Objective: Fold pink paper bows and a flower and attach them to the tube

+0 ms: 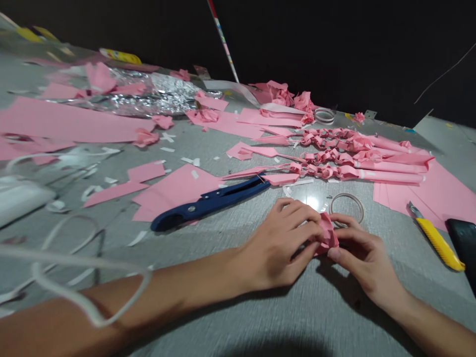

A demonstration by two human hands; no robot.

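Note:
Near the lower middle of the view, my left hand (284,243) and my right hand (366,260) meet around a small folded pink paper piece (327,233). The left fingers curl over its left side, while my right thumb and fingers pinch its right edge. A roll of clear tape (346,208) lies just behind my right hand. Beyond both hands are several twisted pink paper strands (334,171) with rolled ends pointing right. Blue-handled scissors (208,204) rest to the left of the strands.
A yellow cutter (441,243) and a black object (463,248) lie at the right. Pink sheets (70,121) and crinkled silver foil (159,94) cover the back left. A white cable (74,292) loops over my left forearm. Another tape roll (324,117) lies at the back.

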